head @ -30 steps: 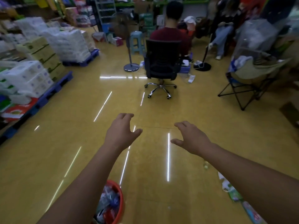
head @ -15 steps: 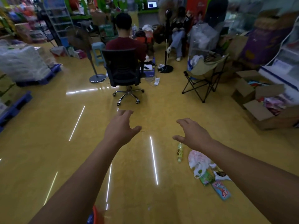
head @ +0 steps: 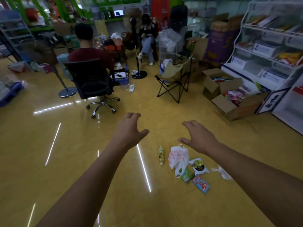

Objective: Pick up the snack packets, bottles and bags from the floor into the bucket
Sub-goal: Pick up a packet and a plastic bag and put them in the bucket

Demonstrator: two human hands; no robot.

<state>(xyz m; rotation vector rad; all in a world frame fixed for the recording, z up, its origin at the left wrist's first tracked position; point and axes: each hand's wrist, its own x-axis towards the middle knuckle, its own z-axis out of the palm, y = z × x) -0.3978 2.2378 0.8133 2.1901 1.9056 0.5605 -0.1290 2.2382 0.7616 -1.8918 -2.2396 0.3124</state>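
On the yellow floor lie a yellow-green bottle [head: 161, 155], a white and pink plastic bag [head: 178, 157], a white snack packet with a dark round picture [head: 198, 166], a green packet [head: 187, 175], a pink and blue packet [head: 201, 184] and a crumpled clear wrapper [head: 221, 172]. My left hand [head: 131, 128] is stretched out above the floor, left of the bottle, fingers relaxed and holding nothing. My right hand [head: 199, 136] hovers just above and beyond the plastic bag, fingers loosely spread, also holding nothing. The bucket is out of view.
A person sits in a black office chair [head: 91, 82] ahead on the left. A folding camp chair [head: 176, 79] stands ahead in the middle. Open cardboard boxes [head: 229, 102] and a white shelf rack [head: 270, 54] line the right side. A fan stand [head: 67, 91] is at the left.
The view has swung right, so the red bucket left the frame and the bottle, bag and packets came fully into sight under my right hand. Both hands stay outstretched and hold nothing.
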